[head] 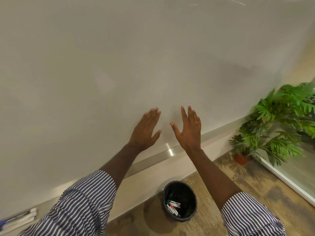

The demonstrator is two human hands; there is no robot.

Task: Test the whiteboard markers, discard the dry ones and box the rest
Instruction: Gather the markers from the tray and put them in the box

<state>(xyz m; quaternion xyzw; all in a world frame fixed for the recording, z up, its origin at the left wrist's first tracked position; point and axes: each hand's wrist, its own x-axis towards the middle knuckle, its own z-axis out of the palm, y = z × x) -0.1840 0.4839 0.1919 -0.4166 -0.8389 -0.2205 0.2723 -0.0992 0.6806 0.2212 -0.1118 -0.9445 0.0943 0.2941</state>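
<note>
A large white whiteboard point(119, 57) fills most of the view. My left hand point(146, 130) and my right hand point(189, 130) are both stretched out in front of its lower part, fingers straight and spread, holding nothing. Below them on the floor stands a black waste bin point(194, 193) with several markers point(173, 207) lying in its bottom, white barrels with green, red and black caps. At the far lower left, several more white markers point(22, 217) lie on the board's ledge, blurred.
A metal tray rail point(153, 159) runs along the board's bottom edge. A potted green plant point(279, 126) stands at the right on the wooden floor point(255, 181), beside a white-framed glass panel point(289, 183).
</note>
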